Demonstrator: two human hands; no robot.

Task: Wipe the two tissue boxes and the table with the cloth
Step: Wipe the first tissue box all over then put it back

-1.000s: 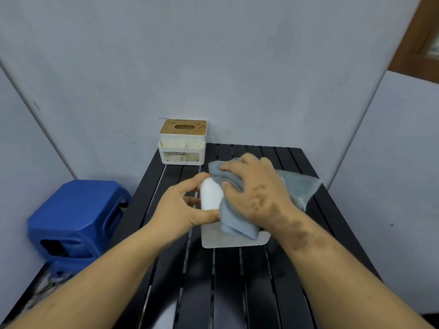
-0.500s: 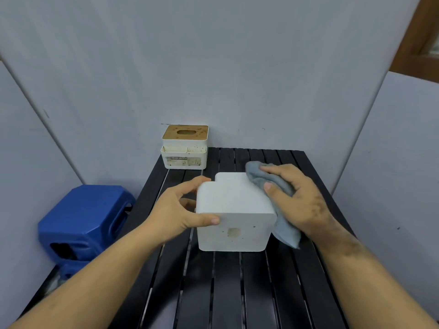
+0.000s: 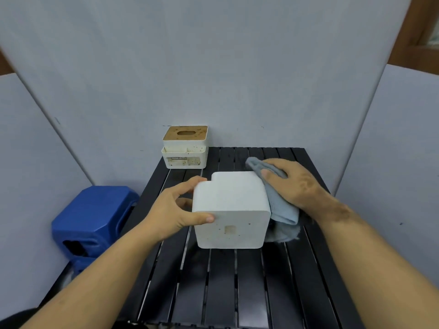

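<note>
Across the lower half of the frame we have the black slatted table (image 3: 221, 281), bare in front of us and not yet wiped as far as we can judge. At left of centre, off the table's edge, stands a blue stool (image 3: 92, 217). On the table just below the frame's centre sits the white tissue box (image 3: 231, 210), and here is what has changed: a second ago our cloth lay over its top and hid most of it, while now the top is uncovered and looks clean, though small specks and a pale square mark still show on the face turned toward us. So we judge the top done and the right side in hand, with the front face left. Toward the upper middle, at the table's far left corner against the wall, the second tissue box (image 3: 185, 148) with its brown lid waits, spotted and untouched. Our right hand (image 3: 293, 184) has slid off the top and now presses the grey-blue cloth (image 3: 280, 205) flat against the box's right side, fingers spread over the folds, its tail drooping to the slats. Our left hand (image 3: 173, 210) stays clamped on the box's left edge, thumb on the front face, steadying it.
</note>
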